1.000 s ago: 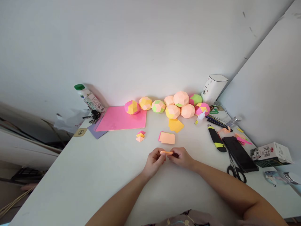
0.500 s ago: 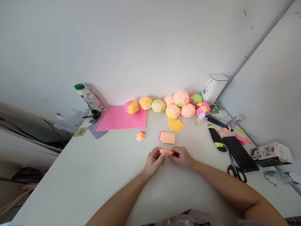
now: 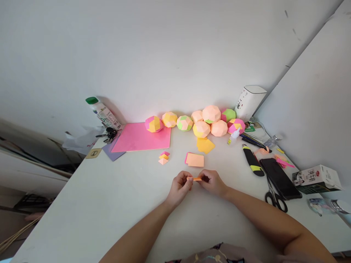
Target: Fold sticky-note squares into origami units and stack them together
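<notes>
Between my hands is a small piece of orange paper (image 3: pixel 196 179), seen nearly edge-on as a thin strip. My left hand (image 3: pixel 180 186) pinches its left end between thumb and fingers. Its right end is in the closed fingers of my right hand (image 3: pixel 212 182). Just beyond them on the table lies a stack of peach paper rectangles (image 3: pixel 195 160) with a pink edge showing. Several small folded paper pieces (image 3: pixel 163 157) in pink, yellow and peach sit to the left of that stack. Yellow paper pieces (image 3: pixel 205 145) lie behind it.
Several faceted paper balls (image 3: pixel 202 129) line the wall, one on a pink sheet (image 3: pixel 137 140). A glue bottle (image 3: pixel 233 136), box cutter (image 3: pixel 252 160), scissors (image 3: pixel 275 199), phone (image 3: pixel 281 178) and milk carton (image 3: pixel 316 179) lie right. A green-capped bottle (image 3: pixel 105 114) stands left.
The orange paper has tilted, so less of its face shows and it looks like a thinner strip. Both hands keep their grip in almost the same place.
</notes>
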Available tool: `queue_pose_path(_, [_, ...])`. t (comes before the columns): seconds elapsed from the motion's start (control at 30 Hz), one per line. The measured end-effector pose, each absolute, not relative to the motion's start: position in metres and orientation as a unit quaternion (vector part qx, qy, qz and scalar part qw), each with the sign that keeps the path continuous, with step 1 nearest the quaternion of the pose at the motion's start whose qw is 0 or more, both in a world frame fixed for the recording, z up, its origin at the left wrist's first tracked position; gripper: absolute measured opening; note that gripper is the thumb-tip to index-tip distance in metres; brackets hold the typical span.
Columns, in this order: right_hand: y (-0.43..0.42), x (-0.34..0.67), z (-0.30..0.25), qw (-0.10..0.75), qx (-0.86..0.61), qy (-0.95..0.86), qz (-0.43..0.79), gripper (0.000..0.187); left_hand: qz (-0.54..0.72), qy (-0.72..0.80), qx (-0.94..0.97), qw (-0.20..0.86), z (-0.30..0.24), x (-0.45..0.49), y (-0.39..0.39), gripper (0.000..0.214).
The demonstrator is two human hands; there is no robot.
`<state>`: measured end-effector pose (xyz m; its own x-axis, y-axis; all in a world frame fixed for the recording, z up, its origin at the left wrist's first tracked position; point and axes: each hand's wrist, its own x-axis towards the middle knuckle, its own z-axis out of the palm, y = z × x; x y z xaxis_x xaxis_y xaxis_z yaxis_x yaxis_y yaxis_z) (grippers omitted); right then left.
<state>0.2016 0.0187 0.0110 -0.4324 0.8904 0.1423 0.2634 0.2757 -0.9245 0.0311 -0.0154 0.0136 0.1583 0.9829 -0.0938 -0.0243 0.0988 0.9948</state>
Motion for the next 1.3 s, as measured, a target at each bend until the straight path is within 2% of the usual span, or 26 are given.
queue_pose_path(0.67, [0.021,0.2027,0.0094,0.331,-0.391,-0.719,0.47,0.025,0.441,0.46,0.505,0.582,0.0155,0.0322,-0.0145,0.033])
queue_pose_path(1.3, [0.0214,0.2034,0.0085,0.319,-0.391,-0.723,0.471,0.017,0.439,0.452,0.505,0.59,0.0149,0.0322,-0.0146,0.031])
